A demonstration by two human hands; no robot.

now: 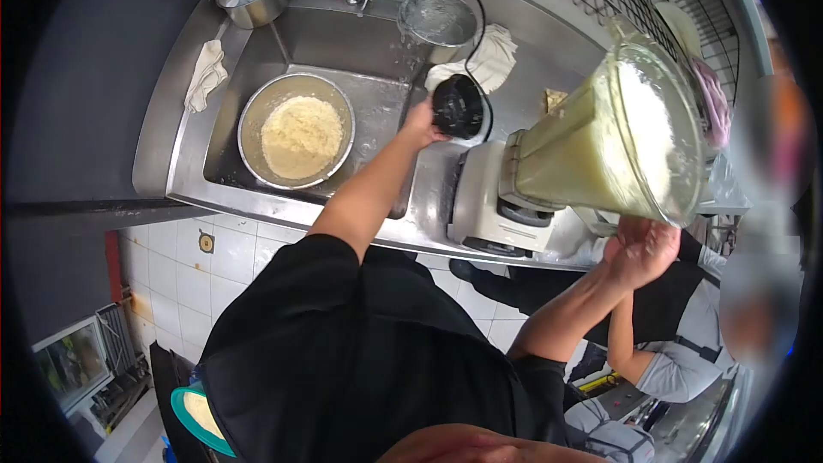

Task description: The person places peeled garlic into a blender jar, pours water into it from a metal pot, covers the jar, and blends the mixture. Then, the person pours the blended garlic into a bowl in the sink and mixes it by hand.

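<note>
Blender jar (pixel 600 137), right of centre in the frame: a large, see-through vessel, wide at the rim and narrower at the foot. It is open at the top and tilted in view, its mouth toward the right. The walls are coated with a pale yellow, cloudy substance, and a whiter mass shows through the mouth. The foot of the jar is at the blender base (pixel 497 201), a cream-coloured housing with a dark lower edge, on the steel desk (pixel 426 214). Marks on the front of the base are too small to read.

The right hand (pixel 643 253) is at the near side of the jar; its fingers are curled closed on it close to the rim, partly hidden by the jar. The left hand (pixel 420 126), at the centre, has its fingers closed on the edge of a round black piece (pixel 458 106).

Left of centre, a round metal bowl (pixel 249 139) stands in the sink (pixel 377 111) and contains a pale yellow, crumbly mass. At the upper centre are a wet metal pot (pixel 437 19) and, beside it, a white cloth (pixel 495 60); at the upper left, a second metal pot (pixel 260 10), with a folded cloth (pixel 206 77) below it. Another person (pixel 686 317), in a grey top and dark apron, is at the lower right.
</note>
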